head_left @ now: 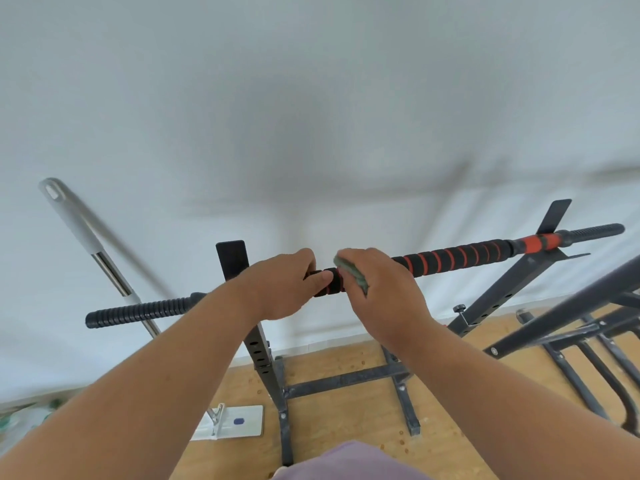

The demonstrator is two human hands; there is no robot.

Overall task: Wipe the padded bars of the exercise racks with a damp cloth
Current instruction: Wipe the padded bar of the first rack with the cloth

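Note:
A long bar with black foam padding and orange spiral stripes [457, 258] lies across the two uprights of a dark metal rack [263, 344]. My left hand [280, 289] grips the padding near the left upright, thumb on the front. Right beside it, my right hand [384, 289] holds a grey-green cloth [351, 273] wrapped against the bar. The bar's ribbed black ends stick out past both uprights. The padding under both hands is hidden.
A mop with a silver and white handle [90, 244] leans on the white wall at left, its flat white head [235, 422] on the wooden floor. Another dark metal frame [568, 327] stands at the right. The rack's base bars [346, 379] cross the floor below.

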